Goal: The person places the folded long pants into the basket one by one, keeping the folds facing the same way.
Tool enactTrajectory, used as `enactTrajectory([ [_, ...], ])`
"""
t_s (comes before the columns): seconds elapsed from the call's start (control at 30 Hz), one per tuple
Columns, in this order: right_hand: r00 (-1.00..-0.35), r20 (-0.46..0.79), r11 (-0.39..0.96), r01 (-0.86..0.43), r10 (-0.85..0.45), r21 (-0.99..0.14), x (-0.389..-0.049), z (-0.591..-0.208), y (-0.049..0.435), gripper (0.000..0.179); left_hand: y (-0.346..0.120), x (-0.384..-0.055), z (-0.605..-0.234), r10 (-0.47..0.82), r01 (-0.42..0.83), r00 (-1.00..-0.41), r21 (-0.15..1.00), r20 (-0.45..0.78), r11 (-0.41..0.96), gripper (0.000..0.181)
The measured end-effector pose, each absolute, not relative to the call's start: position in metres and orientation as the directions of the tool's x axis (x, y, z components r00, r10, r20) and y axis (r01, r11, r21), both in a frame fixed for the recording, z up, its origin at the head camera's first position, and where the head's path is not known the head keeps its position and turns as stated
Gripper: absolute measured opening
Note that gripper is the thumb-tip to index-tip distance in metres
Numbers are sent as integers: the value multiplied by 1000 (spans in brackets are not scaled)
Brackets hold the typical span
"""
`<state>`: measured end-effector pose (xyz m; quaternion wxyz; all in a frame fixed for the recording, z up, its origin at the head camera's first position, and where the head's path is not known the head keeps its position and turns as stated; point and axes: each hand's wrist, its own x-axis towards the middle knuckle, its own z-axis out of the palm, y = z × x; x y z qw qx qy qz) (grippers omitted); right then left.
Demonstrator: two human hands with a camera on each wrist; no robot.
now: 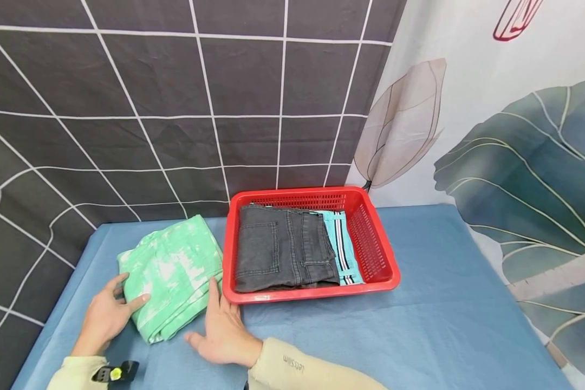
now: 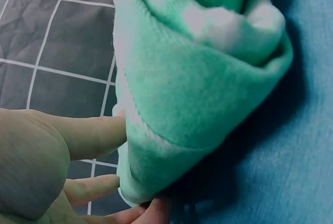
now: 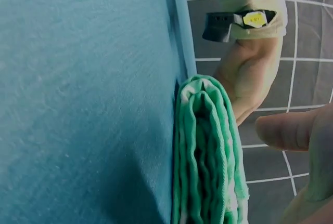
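Observation:
A folded green-and-white tie-dye garment (image 1: 175, 271) lies on the blue-covered table, left of a red plastic basket. My left hand (image 1: 108, 311) holds its left edge, the thumb over the top; in the left wrist view, the fingertips (image 2: 156, 211) reach under the thick folded edge. Along the garment's right side, my right hand (image 1: 226, 333) has its fingers extended between the cloth and the basket, its thumb spread away. Stacked layers of the green garment (image 3: 205, 151) show edge-on in the right wrist view, with the right thumb (image 3: 286, 130) apart from them.
The red basket (image 1: 387, 273) stands against the back, holding folded dark grey jeans (image 1: 285, 246) and a light-blue garment (image 1: 353, 254) with a striped band. Behind rises a dark grid-patterned cloth (image 1: 175, 81); a leaf-print curtain (image 1: 468, 54) hangs at right. Blue cloth (image 1: 443, 325) covers the table.

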<state>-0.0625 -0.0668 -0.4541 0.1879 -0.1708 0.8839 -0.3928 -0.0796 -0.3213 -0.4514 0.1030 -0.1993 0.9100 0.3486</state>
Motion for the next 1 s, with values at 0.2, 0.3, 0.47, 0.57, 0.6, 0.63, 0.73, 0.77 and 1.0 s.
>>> enactTrajectory([
  [0.2,-897,-190,595,-96,-398,-798,-72,-458,-72,106,-318,-79,-450,-292,-429,-902,577,-320,695,93],
  [0.3,-900,-215,584,-52,-378,-810,-76,-459,-74,105,-317,-79,-449,-296,-424,-904,565,-307,708,91],
  [0.47,-900,-227,592,-41,-372,-805,-78,-460,-73,106,-315,-80,-449,-299,-421,-905,543,-302,727,89],
  [0.57,-901,-223,599,-49,-371,-799,-78,-461,-73,106,-315,-82,-449,-297,-423,-904,539,-309,728,88],
  [0.6,-900,-225,602,-50,-373,-797,-77,-461,-73,106,-315,-82,-449,-297,-425,-903,539,-310,728,88],
  [0.63,-899,-226,602,-51,-375,-797,-77,-462,-73,107,-316,-83,-449,-296,-427,-902,539,-315,726,88],
  [0.73,-897,-220,606,-64,-383,-793,-74,-464,-73,107,-317,-83,-449,-291,-431,-899,544,-327,720,90],
  [0.77,-897,-217,606,-68,-385,-793,-73,-464,-73,108,-318,-83,-449,-287,-430,-899,546,-330,719,90],
  [1.0,-904,-200,615,-85,-379,-784,-68,-460,-74,107,-327,-84,-449,-258,-419,-902,559,-346,715,99],
])
